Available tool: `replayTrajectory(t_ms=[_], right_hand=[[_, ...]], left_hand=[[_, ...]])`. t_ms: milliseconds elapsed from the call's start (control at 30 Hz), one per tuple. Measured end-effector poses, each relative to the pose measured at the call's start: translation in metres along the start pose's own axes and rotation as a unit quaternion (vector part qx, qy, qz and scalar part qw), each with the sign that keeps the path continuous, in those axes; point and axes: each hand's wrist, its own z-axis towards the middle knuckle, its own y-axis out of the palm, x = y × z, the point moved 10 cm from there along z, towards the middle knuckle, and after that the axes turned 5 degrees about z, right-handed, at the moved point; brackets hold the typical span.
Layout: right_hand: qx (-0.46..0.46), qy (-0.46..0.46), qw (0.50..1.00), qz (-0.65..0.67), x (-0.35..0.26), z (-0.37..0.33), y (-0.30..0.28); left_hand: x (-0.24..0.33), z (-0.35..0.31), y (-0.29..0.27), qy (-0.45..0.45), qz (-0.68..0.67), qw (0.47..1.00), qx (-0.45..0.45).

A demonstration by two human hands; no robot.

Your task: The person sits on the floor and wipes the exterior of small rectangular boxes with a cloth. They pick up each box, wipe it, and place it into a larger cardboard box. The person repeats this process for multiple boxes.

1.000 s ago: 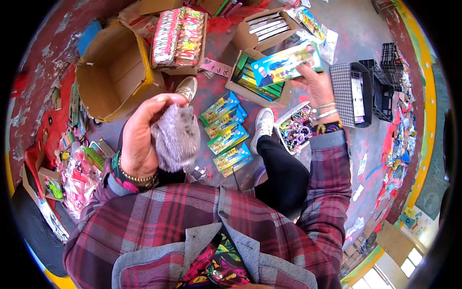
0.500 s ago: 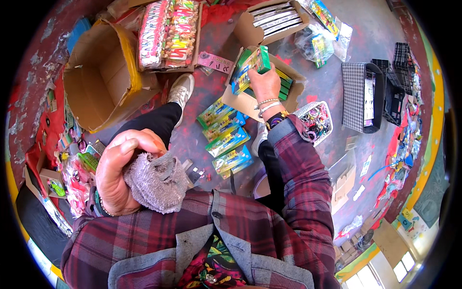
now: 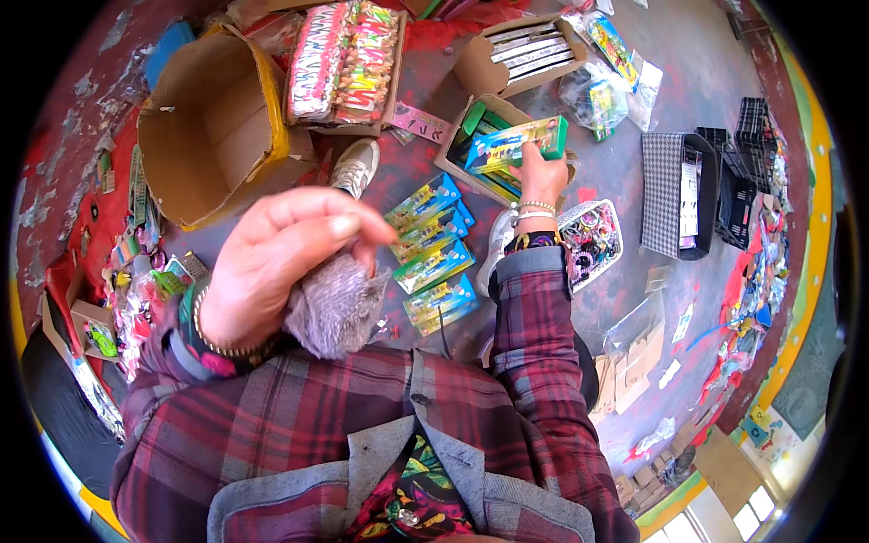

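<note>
Nearest the body, the left hand (image 3: 285, 262) is curled, thumb and fingers closed round a bunched grey cloth (image 3: 335, 312) in front of the jacket. Beyond it, at least four printed packs (image 3: 434, 264) lie face up on the floor in an overlapping, slanted column; this portion appears to be laid out. Farther off, the right hand (image 3: 540, 176) has its fingers clamped on the right-hand part of a similar printed box (image 3: 511, 145), poised over an open carton (image 3: 471, 179); whether box and carton touch cannot be told. More green-edged packs stand inside the carton, so the handling seems only partly complete, with the held box and those contents left over.

Edges and room, near to far: the pale left shoe (image 3: 356, 167) and right shoe (image 3: 500, 237) flank the column, limiting sideways spread. A white basket (image 3: 618, 233) of small coloured bands sits just beside the right wrist. At the left, a large open carton (image 3: 195, 136) adjoins a carton of wrapped goods (image 3: 395, 77); behind the packs' carton stands another with flat white-edged items (image 3: 475, 68), closing off the far side. The widest gap lies rightward, on the grey floor (image 3: 701, 81) between a clear bag (image 3: 593, 95) and a checked bin (image 3: 663, 195).
</note>
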Motion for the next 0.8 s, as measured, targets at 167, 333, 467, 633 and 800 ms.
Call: replayTrajectory(t_ms=[167, 333, 467, 633, 800], right_hand=[[0.018, -0.050, 0.997, 0.049, -0.020, -0.028, -0.006], [0.048, -0.040, 0.988, 0.142, -0.003, -0.032, -0.017], [0.069, 0.025, 0.976, 0.204, 0.030, -0.024, -0.032], [0.047, 0.085, 0.967, 0.234, 0.054, -0.021, -0.023], [0.042, 0.115, 0.953, 0.277, 0.074, -0.015, -0.022]], left_hand=[[0.037, 0.081, 0.019, 0.187, 0.406, 0.890, -0.093], [-0.004, 0.229, 0.042, 0.252, 0.701, 0.665, -0.056], [-0.082, 0.289, 0.085, 0.265, 0.800, 0.513, -0.164], [-0.119, 0.321, 0.077, 0.218, 0.842, 0.464, -0.169], [-0.136, 0.328, 0.071, 0.176, 0.871, 0.425, -0.170]])
